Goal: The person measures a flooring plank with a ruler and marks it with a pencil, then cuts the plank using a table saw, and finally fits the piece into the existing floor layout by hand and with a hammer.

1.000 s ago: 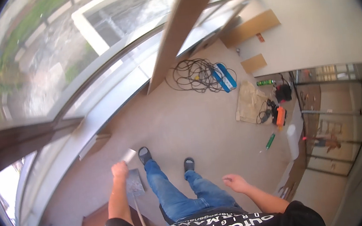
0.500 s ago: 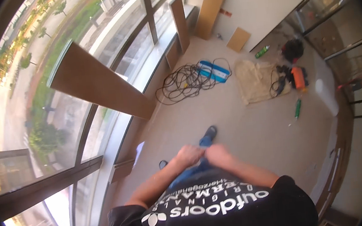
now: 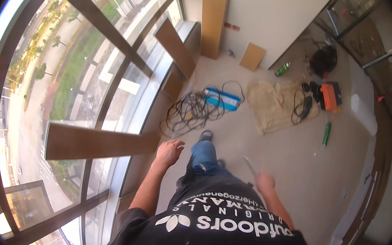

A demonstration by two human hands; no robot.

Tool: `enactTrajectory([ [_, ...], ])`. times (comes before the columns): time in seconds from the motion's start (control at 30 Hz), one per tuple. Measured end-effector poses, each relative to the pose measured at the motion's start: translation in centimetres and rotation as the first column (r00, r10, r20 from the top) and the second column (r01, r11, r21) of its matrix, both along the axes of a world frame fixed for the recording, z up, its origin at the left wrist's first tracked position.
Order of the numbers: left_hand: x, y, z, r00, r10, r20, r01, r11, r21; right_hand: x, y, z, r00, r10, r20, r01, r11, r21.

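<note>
Head view is looking down on a person in a black shirt and jeans who is standing on a pale floor [image 3: 276, 162] beside a tall glass wall [image 3: 87, 86]. Their left hand [image 3: 169, 151] is hanging with its fingers loosely curled and half open, holding nothing, just beside a long brown board [image 3: 98, 143] that is jutting out from the window frame at the floor's left edge. Their right hand [image 3: 264, 181] is closed around a thin pale tool [image 3: 249, 165], which is blurred, so its kind cannot be told; it is sticking up from the fist over the floor's middle. Ahead of the shoe, a tangle of black cable [image 3: 190, 113] is lying with a blue power strip [image 3: 222, 98] touching it. Further right a tan cloth [image 3: 272, 102] is spread out, with an orange tool [image 3: 329, 96] at its right edge and a green can [image 3: 282, 69] near the far wall.
</note>
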State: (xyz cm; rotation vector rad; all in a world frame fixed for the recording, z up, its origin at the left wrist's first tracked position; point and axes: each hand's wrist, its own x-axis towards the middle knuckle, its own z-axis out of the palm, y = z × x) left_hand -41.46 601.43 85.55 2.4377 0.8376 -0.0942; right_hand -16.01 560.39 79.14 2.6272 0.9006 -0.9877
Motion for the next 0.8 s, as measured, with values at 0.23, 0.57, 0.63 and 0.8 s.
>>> enactTrajectory([
  [0.23,26.2,21.4,-4.9,0.993,-0.067,0.092,0.058,0.993,0.106,7.1,-1.8,-2.4,0.950,-0.311,0.031,0.312,0.947,-0.071],
  [0.57,72.5,52.3,-9.0,0.996,-0.028,-0.080,0.066,0.844,0.533,14.6,6.4,-1.7,0.746,-0.663,-0.070,0.635,0.738,-0.228],
  [0.63,77.0,55.3,-9.5,0.998,-0.024,-0.057,0.052,0.823,0.566,15.9,7.9,-1.0,0.720,-0.692,-0.055,0.665,0.710,-0.232],
  [0.8,81.2,58.5,-11.4,0.993,-0.114,-0.039,0.112,0.759,0.641,18.0,10.2,0.0,0.674,-0.737,-0.036,0.709,0.660,-0.247],
])
